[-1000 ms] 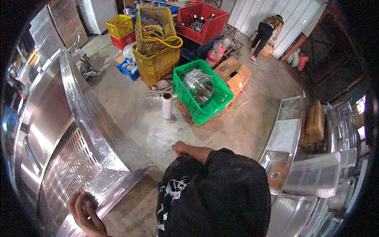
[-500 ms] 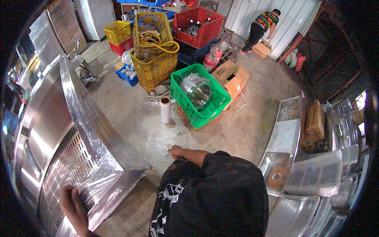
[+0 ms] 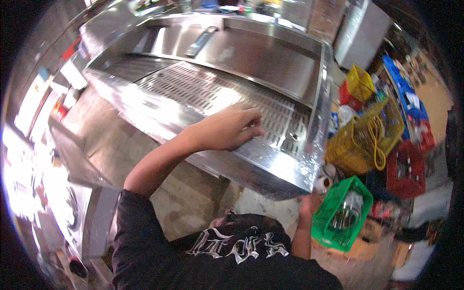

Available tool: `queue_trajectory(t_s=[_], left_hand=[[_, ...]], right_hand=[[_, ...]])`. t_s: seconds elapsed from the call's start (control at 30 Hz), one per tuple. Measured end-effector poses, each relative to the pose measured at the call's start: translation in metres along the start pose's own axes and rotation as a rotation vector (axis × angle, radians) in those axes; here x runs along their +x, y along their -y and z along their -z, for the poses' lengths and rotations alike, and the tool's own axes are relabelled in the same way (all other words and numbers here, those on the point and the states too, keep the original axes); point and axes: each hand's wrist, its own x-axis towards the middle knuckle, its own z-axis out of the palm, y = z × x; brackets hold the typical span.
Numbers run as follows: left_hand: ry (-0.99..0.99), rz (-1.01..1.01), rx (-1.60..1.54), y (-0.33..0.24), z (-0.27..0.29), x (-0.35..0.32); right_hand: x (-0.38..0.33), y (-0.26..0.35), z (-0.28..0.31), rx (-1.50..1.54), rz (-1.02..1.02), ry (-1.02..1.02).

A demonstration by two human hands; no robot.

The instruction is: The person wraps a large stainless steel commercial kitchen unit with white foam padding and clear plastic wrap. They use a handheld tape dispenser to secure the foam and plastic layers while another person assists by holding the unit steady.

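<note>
A long stainless-steel counter (image 3: 270,169) with a raised back spreads in front of me, clear plastic film on its front and right end. Set into it is a slotted steel panel (image 3: 193,89). My left hand (image 3: 229,126) is over the front rim beside the slots, fingers loosely bent and apart, with nothing visible in them. Whether it touches the metal I cannot tell. My right hand (image 3: 305,205) hangs low past the counter's right front corner, its fingers blurred. Close to it stands a roll of wrapping film (image 3: 324,183).
A green crate (image 3: 321,217) holding a shiny steel cylinder stands at the right. Beyond it are yellow crates (image 3: 350,150) with a yellow hose and a dark red crate (image 3: 406,169). Wrapped metal pieces (image 3: 99,217) stand at the left.
My view has swung left, bringing the counter to the middle and the crates to the right. My left hand now reaches across the counter's front rim. The other person is out of view.
</note>
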Motion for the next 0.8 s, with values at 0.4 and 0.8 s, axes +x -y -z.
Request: queue_trajectory(t_s=[0.4,0.8], left_hand=[[-0.367,-0.415,0.354,-0.02,-0.015,-0.073],[-0.411,-0.39,0.365,-0.019,-0.032,-0.068]], right_hand=[[-0.144,0.331,-0.077,-0.409,1.406,0.36],[-0.17,0.356,-0.12,-1.138,1.451,0.841]])
